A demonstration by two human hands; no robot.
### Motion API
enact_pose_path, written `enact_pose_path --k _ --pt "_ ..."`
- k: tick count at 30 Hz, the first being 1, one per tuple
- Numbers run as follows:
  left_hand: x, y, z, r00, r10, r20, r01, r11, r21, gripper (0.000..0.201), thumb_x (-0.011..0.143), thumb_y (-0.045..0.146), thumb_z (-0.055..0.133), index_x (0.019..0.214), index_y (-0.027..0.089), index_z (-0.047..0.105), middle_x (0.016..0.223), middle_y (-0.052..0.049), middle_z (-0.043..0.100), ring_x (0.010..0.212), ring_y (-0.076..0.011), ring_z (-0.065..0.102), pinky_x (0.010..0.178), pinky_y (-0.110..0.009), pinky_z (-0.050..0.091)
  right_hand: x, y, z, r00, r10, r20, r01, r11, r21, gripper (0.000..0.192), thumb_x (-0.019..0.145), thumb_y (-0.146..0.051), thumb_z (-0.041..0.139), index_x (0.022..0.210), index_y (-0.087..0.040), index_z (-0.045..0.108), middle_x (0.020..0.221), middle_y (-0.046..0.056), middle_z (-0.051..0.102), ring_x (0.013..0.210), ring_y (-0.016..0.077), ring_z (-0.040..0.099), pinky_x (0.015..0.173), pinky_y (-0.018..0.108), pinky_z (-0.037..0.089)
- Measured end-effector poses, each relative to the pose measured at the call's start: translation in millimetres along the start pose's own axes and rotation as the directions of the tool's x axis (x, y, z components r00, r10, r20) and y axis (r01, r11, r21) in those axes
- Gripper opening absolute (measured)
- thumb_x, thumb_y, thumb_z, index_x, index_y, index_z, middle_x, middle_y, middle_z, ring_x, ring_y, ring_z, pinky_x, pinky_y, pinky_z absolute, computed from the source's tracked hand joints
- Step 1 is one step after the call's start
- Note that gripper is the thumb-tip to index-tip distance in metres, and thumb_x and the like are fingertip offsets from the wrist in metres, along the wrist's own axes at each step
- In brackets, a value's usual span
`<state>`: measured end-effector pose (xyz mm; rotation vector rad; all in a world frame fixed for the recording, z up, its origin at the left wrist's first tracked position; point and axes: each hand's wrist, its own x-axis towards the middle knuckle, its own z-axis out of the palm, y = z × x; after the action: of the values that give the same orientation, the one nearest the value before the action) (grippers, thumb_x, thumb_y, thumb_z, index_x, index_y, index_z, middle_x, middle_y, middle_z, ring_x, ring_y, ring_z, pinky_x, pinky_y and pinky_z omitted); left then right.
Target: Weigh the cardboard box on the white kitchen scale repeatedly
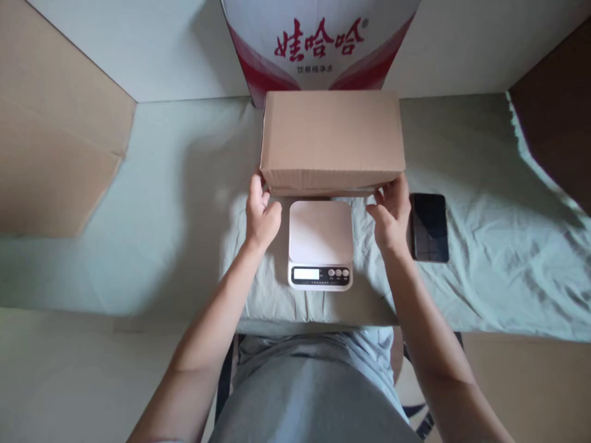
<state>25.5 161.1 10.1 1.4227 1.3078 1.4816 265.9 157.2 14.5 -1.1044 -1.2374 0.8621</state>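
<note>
A plain brown cardboard box (333,130) is held between my two hands, just beyond a white kitchen scale (321,231). At the box's near left corner, my left hand (263,212) has its fingers along the side and underneath, with the thumb apart. My right hand (392,212) grips the near right corner the same way, and some of its fingertips are hidden by the box. The scale's plate carries nothing. Its display is lit, but I cannot read a figure on it. Whether the box touches the cloth is hidden.
A smartphone (430,227) with a dark screen lies right of my right hand. Behind the box stands a white and red carton (318,43) with Chinese lettering. Large brown cardboard (60,123) is at the left, and a dark brown panel (554,111) at the right. Wrinkled green cloth (152,184) covers the table.
</note>
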Motion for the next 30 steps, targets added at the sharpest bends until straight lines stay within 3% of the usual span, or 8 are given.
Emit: enact_pose_path --k 5,9,15,23,27,30 --pt "-2.7 -9.6 2.4 0.999 -0.046 -0.004 0.046 0.999 -0.008 0.057 0.07 0.004 0.051 0.124 0.024 0.047 0.133 -0.009 0.057 0.128 -0.0205 0.055 0.11 -0.04 0.046 -4.7 5.0 0.1 0.996 0.084 -0.004 -0.084 0.996 -0.006 0.058 0.063 -0.025 0.062 0.119 -0.032 0.05 0.12 0.003 0.059 0.116 0.0254 0.056 0.105 0.048 0.045" --pt "-4.2 -19.8 3.6 0.997 -0.071 -0.027 0.071 0.997 0.0 0.062 0.069 0.001 0.049 0.127 0.023 0.046 0.136 -0.01 0.055 0.131 -0.0194 0.052 0.107 -0.038 0.049 -7.3 13.0 -1.2 0.992 0.128 -0.003 -0.128 0.992 0.013 0.064 0.058 -0.019 0.056 0.121 -0.032 0.049 0.132 0.002 0.055 0.127 0.0252 0.05 0.11 0.049 0.04" --pt "-11.6 -27.1 -4.1 0.985 -0.159 -0.062 0.164 0.983 0.083 0.074 0.067 -0.003 0.05 0.134 0.026 0.041 0.145 -0.009 0.048 0.137 -0.0215 0.046 0.113 -0.045 0.042 -16.9 19.6 -11.3 0.977 0.205 -0.061 -0.208 0.977 -0.055 0.079 0.055 -0.013 0.051 0.131 -0.033 0.045 0.144 0.002 0.049 0.138 0.0265 0.042 0.116 0.057 0.031" --pt "-21.3 -57.5 -17.9 0.977 -0.178 -0.114 0.187 0.98 0.065 0.072 0.063 -0.003 0.048 0.13 0.023 0.047 0.138 -0.012 0.054 0.125 -0.0213 0.056 0.111 -0.045 0.044 -24.8 43.0 -24.7 0.956 0.26 -0.136 -0.276 0.954 -0.116 0.072 0.057 -0.013 0.054 0.127 -0.029 0.051 0.137 0.005 0.055 0.128 0.0249 0.052 0.112 0.055 0.039" --pt "-18.3 -57.9 -21.7 0.981 -0.171 -0.096 0.179 0.981 0.076 0.071 0.063 -0.002 0.049 0.129 0.024 0.051 0.136 -0.011 0.056 0.123 -0.022 0.058 0.107 -0.046 0.047 -22.4 41.5 -25.1 0.959 0.252 -0.132 -0.268 0.955 -0.124 0.071 0.058 -0.012 0.054 0.126 -0.029 0.053 0.134 0.004 0.058 0.127 0.0247 0.053 0.112 0.055 0.039" --pt "-15.1 -50.8 -21.1 0.986 -0.15 -0.07 0.157 0.983 0.094 0.077 0.065 -0.001 0.052 0.136 0.028 0.045 0.138 -0.009 0.055 0.125 -0.0224 0.056 0.105 -0.045 0.049 -16.7 32.5 -23.3 0.975 0.2 -0.096 -0.209 0.973 -0.1 0.073 0.057 -0.011 0.053 0.127 -0.033 0.052 0.14 0.002 0.055 0.13 0.0259 0.05 0.108 0.055 0.041"
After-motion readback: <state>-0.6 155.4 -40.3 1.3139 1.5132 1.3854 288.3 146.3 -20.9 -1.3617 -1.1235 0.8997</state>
